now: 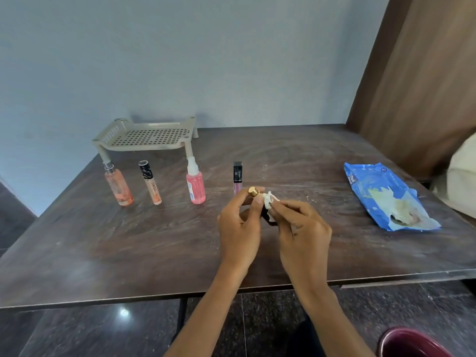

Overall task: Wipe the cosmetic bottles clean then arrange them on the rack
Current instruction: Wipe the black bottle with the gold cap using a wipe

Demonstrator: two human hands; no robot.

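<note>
One small dark bottle with gold cap (253, 192) held above dark brown wooden table (128, 240); left hand (239, 228) curled round it; right hand (301, 228) pinches crumpled white wipe (269, 202) against it; clear orange spray bottle (119, 185), black-capped peach tube (150, 182), pink spray bottle (195, 185), black-capped purple tube (237, 177) stand before beige plastic holed rack (146, 136); nothing on rack; arranging all left, I think.

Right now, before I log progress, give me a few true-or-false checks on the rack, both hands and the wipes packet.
1. The rack already holds bottles. False: the row of four bottles stands on the table in front of it.
2. The left hand holds a gold-capped bottle. True.
3. The right hand pinches a white wipe. True.
4. The blue wipes packet lies left of the rack. False: it lies far to the right.
</note>
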